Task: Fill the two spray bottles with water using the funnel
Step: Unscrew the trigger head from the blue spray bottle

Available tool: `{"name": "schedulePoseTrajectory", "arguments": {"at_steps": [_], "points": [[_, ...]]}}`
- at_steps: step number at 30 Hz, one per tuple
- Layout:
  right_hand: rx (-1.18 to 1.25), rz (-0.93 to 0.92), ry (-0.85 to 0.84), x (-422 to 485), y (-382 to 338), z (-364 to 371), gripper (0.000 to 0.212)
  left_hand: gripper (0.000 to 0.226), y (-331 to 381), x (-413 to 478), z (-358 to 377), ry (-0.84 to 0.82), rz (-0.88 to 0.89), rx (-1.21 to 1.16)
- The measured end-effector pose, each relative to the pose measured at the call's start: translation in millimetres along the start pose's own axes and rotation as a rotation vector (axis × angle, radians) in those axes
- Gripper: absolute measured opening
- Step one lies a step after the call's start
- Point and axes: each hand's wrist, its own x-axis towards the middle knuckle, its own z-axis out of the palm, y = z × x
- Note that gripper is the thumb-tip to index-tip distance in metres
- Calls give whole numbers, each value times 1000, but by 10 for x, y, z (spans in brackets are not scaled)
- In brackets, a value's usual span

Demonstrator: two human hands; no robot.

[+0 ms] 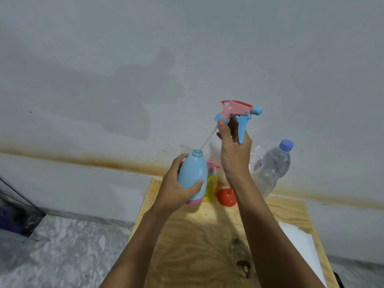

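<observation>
One blue bottle (193, 171) in left hand (175, 191); sprayer (236, 110) in right hand (234, 151).

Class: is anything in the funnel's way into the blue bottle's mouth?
Yes. The tube of the spray head, held by the right hand, ends at the mouth of the blue bottle. The funnel lies on the table.

One wide view from our head, we look forward and down, bench (187, 235) close beneath us, wall (187, 48) near ahead
</observation>
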Motion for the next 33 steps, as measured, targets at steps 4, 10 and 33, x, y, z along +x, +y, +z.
{"name": "schedulePoseTrajectory", "arguments": {"at_steps": [4,10,33], "points": [[-13,-93,43,9,-150,-137,10,80,-222,-34,57,-8,-55,2],[-73,-188,75,33,-109,-457,9,69,-554,-193,183,36,-122,47],[-730,547,-108,-1002,2204,-1340,27,83,-1437,-867,728,-59,-331,157]]}}
